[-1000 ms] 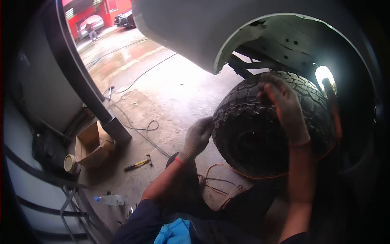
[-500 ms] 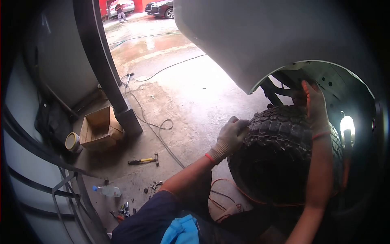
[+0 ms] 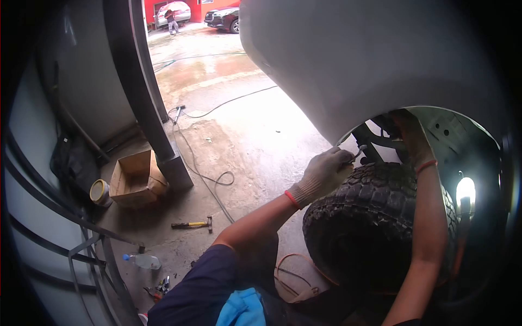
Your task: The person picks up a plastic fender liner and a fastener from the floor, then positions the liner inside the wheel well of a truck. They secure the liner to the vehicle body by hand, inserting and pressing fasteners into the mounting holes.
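My left hand, in a knitted work glove with a red cuff edge, is closed around a small metal wrench with its end sticking out past the fingers. It is above the left shoulder of a chunky-tread tyre, just below the edge of the pale fender. Gloved as well, my right hand reaches up into the wheel arch behind the tyre. Its fingers are in shadow, so whether they grip anything is hidden. Dark suspension parts show between the two hands.
A lit work lamp hangs right of the tyre. On the floor at left are a hammer, plastic bottle, cardboard box, tub and cable. A dark post stands nearby; a person is far off.
My left hand has risen and moved right from the tyre's edge, and the wrench end now shows. My right hand has gone deeper into the shadowed wheel arch. The view has shifted slightly.
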{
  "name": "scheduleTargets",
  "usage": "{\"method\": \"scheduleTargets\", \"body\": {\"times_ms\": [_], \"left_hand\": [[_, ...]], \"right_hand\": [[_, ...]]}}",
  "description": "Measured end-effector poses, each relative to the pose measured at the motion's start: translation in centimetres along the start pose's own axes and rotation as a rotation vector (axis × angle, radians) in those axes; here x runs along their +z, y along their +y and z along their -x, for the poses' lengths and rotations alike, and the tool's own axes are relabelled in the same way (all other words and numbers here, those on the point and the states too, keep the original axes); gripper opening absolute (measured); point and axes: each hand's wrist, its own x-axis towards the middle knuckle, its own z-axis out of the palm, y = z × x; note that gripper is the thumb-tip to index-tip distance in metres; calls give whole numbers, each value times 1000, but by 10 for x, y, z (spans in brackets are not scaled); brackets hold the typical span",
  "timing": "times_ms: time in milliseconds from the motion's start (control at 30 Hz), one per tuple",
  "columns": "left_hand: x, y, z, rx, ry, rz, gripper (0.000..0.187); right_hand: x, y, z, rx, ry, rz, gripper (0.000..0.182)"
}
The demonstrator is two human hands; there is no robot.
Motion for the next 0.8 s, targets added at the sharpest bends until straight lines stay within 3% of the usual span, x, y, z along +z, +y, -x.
{"method": "scheduleTargets", "body": {"times_ms": [100,200,333,433,467,533,633,700,800], "left_hand": [[7,0,-10,35,35,4,18],[13,4,-15,35,13,10,18],[17,5,-30,45,-10,-60,18],[12,11,-46,66,-26,-95,19],[11,11,-51,56,-17,-97,19],[8,11,-56,54,2,-150,20],[2,7,-50,41,28,-142,21],[1,7,-43,16,29,-153,21],[1,7,-35,-36,-15,-180,22]], "right_hand": [[4,4,-12,-185,-53,215,44],[4,2,-13,-22,-48,95,46],[-1,14,-21,-153,-93,208,47],[2,8,-15,-162,-130,94,41],[3,2,-9,-501,-161,419,44],[7,-5,-5,-849,-204,738,49],[7,2,-12,-628,-223,836,46],[3,21,-23,-936,-56,926,56],[-15,52,-38,-847,-53,882,52]]}}
